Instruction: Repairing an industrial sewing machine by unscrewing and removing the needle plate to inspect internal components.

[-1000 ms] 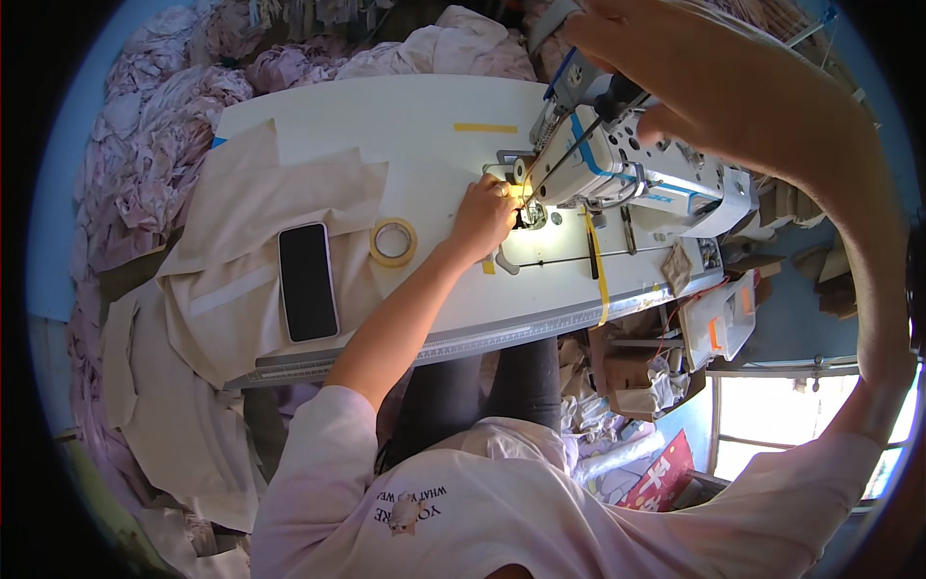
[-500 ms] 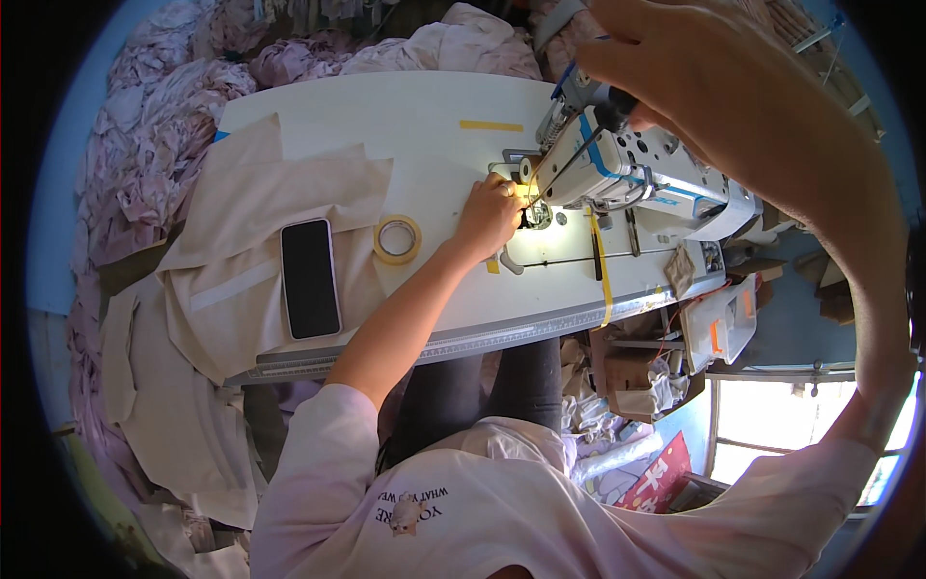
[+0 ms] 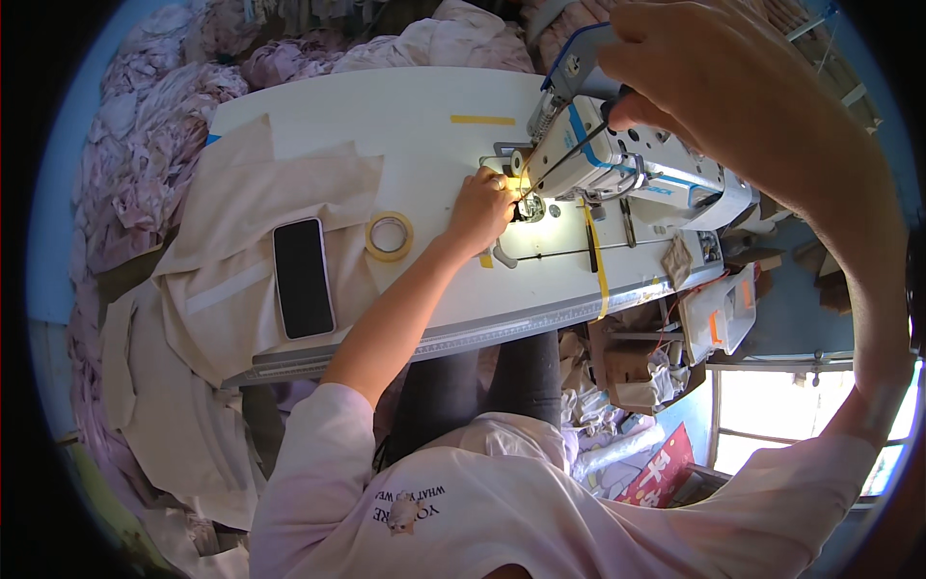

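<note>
At the needle end of a white-and-blue sewing machine, my left hand is closed, its fingertips pressed in under the lit head. What those fingers hold, if anything, is hidden. My right hand, raised over the machine, grips the dark handle of a screwdriver. Its long thin shaft slants down to the left, toward the needle area by my left fingertips. Whether the tip sits in a screw is too small to tell. The machine's lamp lights the metal parts around the needle plate.
On the white table lie a phone, a roll of yellow tape and beige fabric pieces. Dark tweezers and a yellow strip lie right of the needle. Piled cloth stands behind and left.
The view has shifted slightly. My right hand has moved a little to the right with the screwdriver, uncovering more of the machine's back. My left hand stays at the needle area.
</note>
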The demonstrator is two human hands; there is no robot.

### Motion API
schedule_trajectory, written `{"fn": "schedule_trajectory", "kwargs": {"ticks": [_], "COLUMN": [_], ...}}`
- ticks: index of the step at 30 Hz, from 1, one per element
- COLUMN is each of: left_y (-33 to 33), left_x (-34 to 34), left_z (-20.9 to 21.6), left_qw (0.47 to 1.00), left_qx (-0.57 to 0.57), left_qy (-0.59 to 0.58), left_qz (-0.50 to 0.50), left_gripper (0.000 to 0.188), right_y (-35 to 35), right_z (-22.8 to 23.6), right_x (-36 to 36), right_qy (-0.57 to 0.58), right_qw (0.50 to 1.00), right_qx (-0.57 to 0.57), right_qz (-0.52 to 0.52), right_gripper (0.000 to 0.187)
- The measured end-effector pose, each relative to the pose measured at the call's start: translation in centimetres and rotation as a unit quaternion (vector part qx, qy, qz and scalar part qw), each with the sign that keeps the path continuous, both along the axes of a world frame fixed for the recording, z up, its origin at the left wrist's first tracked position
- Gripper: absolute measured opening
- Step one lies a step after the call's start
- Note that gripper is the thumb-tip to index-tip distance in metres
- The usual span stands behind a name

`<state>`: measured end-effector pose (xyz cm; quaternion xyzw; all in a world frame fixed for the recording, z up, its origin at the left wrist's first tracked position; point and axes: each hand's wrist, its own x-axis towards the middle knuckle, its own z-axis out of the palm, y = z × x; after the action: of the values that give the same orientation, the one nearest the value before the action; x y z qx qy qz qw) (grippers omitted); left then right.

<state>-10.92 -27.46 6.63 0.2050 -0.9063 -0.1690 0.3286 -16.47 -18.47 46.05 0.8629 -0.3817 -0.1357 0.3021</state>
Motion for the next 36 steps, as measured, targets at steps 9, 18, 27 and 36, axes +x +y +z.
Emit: {"fn": "schedule_trajectory", "kwargs": {"ticks": [9,18,27,36], "left_y": [0.1,0.0,0.0,-0.4], "left_x": [0.2,0.3,0.2,1.3], "left_z": [0.5,0.4,0.4,0.4], "left_qw": [1.000,0.999,1.000,1.000], "left_qx": [-0.001,0.012,0.011,-0.014], "left_qy": [-0.015,-0.032,-0.007,0.000], "left_qz": [-0.001,0.020,0.007,0.020], "left_gripper": [0.021,0.015,0.011,0.014], "right_y": [-1.1,0.9,1.4,9.2], "right_z": [-1.0,-1.6,-2.4,-3.5], "right_x": [0.9,0.1,0.0,0.6], "right_qy": [-0.064,-0.126,-0.190,-0.267], "right_qw": [0.997,0.989,0.976,0.955], "right_qx": [0.036,0.072,0.103,0.128], "right_qz": [0.006,0.013,0.011,0.016], "right_gripper": [0.031,0.028,0.025,0.022]}}
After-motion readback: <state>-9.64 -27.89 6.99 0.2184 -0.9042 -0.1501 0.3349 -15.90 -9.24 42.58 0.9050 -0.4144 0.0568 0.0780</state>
